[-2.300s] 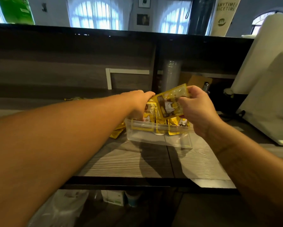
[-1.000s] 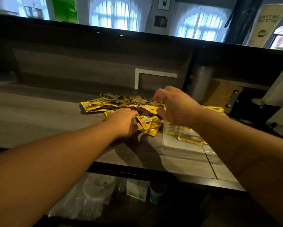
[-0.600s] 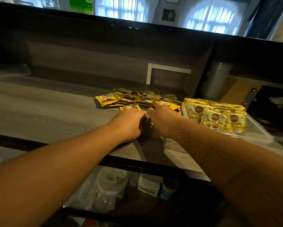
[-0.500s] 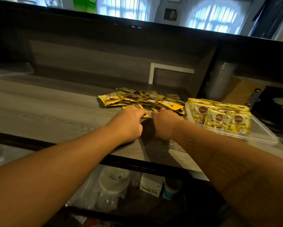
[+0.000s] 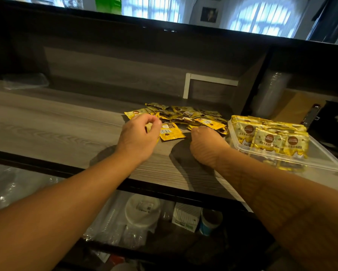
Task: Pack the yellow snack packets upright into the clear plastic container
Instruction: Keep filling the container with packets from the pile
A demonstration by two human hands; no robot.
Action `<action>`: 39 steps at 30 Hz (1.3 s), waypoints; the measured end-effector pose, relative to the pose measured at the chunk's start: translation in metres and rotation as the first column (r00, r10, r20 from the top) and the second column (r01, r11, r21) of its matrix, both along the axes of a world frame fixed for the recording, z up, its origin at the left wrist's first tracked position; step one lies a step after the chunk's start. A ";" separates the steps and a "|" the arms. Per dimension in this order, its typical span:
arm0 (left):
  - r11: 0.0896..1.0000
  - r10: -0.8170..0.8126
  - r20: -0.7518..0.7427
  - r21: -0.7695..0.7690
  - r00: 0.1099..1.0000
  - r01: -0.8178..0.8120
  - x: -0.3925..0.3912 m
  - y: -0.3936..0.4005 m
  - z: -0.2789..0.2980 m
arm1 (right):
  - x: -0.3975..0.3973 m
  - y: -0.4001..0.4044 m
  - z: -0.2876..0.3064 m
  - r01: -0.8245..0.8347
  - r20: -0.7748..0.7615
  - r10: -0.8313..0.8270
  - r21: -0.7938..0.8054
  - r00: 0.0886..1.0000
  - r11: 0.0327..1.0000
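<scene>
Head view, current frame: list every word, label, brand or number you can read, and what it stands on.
No text here is legible.
Packets standing in the clear container: round brown logos with print, too blurred to read.
Loose packet between the hands: white label, too small to read.
Box under the counter: print unreadable.
Green object at top: no readable text.

1. The grey, matt wood-grain counter top (image 5: 47, 122) shows fine streaked grain.
2. The loose yellow snack packets (image 5: 185, 116) near its back edge are glossy, crinkled foil.
3. The clear, smooth plastic container (image 5: 324, 155) at the right edge is shiny and holds glossy yellow packets.
</scene>
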State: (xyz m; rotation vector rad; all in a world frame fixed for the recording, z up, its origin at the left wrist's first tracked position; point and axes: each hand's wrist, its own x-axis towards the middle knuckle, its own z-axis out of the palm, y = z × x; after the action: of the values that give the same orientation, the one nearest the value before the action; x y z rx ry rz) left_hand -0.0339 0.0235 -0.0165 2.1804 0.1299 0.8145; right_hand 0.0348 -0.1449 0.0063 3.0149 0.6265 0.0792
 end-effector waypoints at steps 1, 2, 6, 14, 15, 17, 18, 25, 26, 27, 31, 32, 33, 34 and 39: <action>1.000 0.005 -0.009 0.021 1.000 -0.005 -0.002 0.000 0.000 | -0.001 0.000 0.001 0.006 0.019 -0.006 0.028 1.000 1.000; 0.999 0.011 -0.020 0.037 1.000 -0.011 -0.003 0.000 -0.001 | -0.003 0.000 0.003 0.009 0.031 -0.011 0.061 0.999 0.998; 0.997 0.049 -0.055 -0.058 0.997 -0.052 -0.006 -0.003 0.001 | -0.013 -0.002 0.016 0.002 0.078 -0.017 0.186 0.997 0.983; 0.899 0.015 -0.017 -0.437 1.000 -0.021 -0.006 -0.025 0.030 | -0.034 -0.048 0.042 -0.013 0.066 -0.054 0.738 0.996 0.675; 0.902 0.018 -0.008 -0.431 1.000 -0.019 -0.006 -0.030 0.034 | -0.036 -0.058 0.044 -0.015 0.062 -0.053 0.777 0.997 0.629; 0.900 -0.003 0.007 -0.436 1.000 0.006 -0.003 -0.042 0.040 | -0.039 -0.078 0.049 -0.004 0.043 -0.062 0.853 0.997 0.523; 0.885 -0.027 0.012 -0.464 1.000 0.029 0.000 -0.049 0.043 | -0.040 -0.089 0.051 0.012 0.023 -0.070 0.885 0.997 0.464; 0.826 -0.185 0.051 -0.532 0.981 0.183 0.024 -0.114 0.066 | -0.044 -0.162 0.056 0.074 -0.059 -0.153 0.993 0.986 0.093; 0.840 -0.207 0.053 -0.501 0.977 0.205 0.029 -0.125 0.069 | -0.045 -0.172 0.056 0.067 -0.056 -0.166 0.996 0.985 0.061; 0.864 -0.223 0.056 -0.451 0.973 0.224 0.033 -0.135 0.073 | -0.045 -0.182 0.057 0.060 -0.052 -0.183 0.998 0.982 0.035; 0.914 -0.346 0.029 -0.216 0.938 0.344 0.047 -0.178 0.090 | -0.045 -0.216 0.057 0.055 -0.067 -0.255 0.997 0.965 -0.054; 0.920 -0.373 -0.014 -0.132 0.928 0.368 0.051 -0.187 0.092 | -0.045 -0.224 0.056 0.053 -0.071 -0.268 0.996 0.961 -0.074; 0.920 -0.392 -0.068 -0.045 0.918 0.389 0.055 -0.194 0.094 | -0.044 -0.231 0.056 0.043 -0.068 -0.283 0.995 0.957 -0.093; 0.909 -0.409 -0.124 0.035 0.904 0.416 0.060 -0.201 0.094 | -0.044 -0.238 0.055 0.029 -0.061 -0.302 0.994 0.951 -0.109; 0.802 -0.453 -0.317 0.263 0.834 0.536 0.074 -0.225 0.089 | -0.042 -0.265 0.056 -0.026 -0.021 -0.383 0.993 0.923 -0.116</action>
State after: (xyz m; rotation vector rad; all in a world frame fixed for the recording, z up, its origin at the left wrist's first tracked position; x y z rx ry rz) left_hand 0.0404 -0.2012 0.0728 2.4668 -0.4925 0.2780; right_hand -0.0071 -0.4097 0.0624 4.2142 -0.1570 1.8396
